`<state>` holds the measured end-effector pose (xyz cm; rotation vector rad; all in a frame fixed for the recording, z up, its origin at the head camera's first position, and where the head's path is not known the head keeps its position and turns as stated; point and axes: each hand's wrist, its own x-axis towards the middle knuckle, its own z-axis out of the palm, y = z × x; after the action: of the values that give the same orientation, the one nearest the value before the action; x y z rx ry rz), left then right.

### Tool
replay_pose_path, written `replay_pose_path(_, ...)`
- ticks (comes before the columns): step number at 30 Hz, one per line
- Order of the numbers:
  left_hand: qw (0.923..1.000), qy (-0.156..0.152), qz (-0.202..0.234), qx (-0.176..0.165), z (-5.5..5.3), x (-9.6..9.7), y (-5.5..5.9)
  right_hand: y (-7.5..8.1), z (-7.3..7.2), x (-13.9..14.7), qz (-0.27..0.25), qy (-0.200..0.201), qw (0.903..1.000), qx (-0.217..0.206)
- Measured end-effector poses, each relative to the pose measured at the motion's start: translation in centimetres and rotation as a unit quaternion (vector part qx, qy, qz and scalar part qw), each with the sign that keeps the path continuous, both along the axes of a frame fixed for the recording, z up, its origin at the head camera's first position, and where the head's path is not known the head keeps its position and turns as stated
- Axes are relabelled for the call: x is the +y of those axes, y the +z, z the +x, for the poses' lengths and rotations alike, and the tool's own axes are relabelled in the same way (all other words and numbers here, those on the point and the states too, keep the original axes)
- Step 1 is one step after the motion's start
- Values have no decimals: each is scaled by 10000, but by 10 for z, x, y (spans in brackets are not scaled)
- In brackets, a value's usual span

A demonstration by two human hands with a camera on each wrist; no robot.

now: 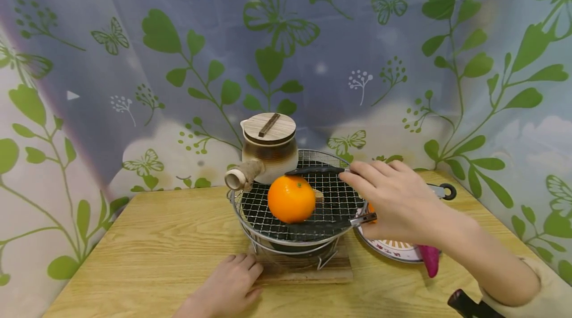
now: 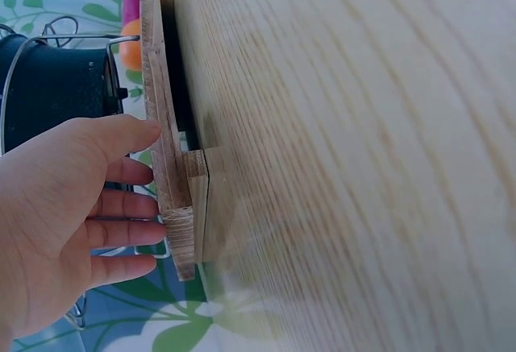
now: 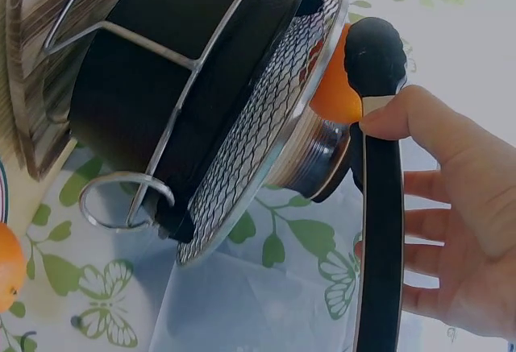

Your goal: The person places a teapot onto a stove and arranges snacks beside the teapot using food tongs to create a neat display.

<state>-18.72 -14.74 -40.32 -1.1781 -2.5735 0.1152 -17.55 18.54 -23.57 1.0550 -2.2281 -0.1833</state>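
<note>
An orange (image 1: 291,199) sits on the round wire mesh (image 1: 256,221) of a tabletop grill. My right hand (image 1: 397,198) holds black-tipped tongs (image 3: 381,231), thumb along one arm and fingers at the other side. The tongs' arms are spread, one tip behind the orange and one in front; whether they touch it I cannot tell. My left hand (image 1: 234,278) rests at the wooden board (image 1: 308,275) under the grill. In the left wrist view its fingers are fairly straight, with fingertips at the board's edge.
A lidded teapot (image 1: 270,161) with a side handle stands at the mesh's back left. Right of the grill, a plate (image 1: 388,252) holds another orange (image 3: 10,267), partly hidden, and a magenta item (image 1: 430,260). A dark handle (image 1: 466,304) shows at the lower right. A patterned curtain hangs behind.
</note>
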Motion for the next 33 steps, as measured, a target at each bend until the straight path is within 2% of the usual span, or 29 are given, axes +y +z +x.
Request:
replay_pose_path(4,9999,-32,39,143,0,0,0,-1,-2,-6,-16,126,9999,-87)
replay_pose_path(11,9998,-41,76,178,0,0,-1,-2,-4,-16,169,63,9993,-323)
replay_pose_path(24,9996,31,-36,-284,0,1,4,-3,-10,-26,169,-42,9979,-618)
replay_pose_path(33,9997,31,37,-246,1,1,3,-5,-14,-30,186,-136,9953,-946)
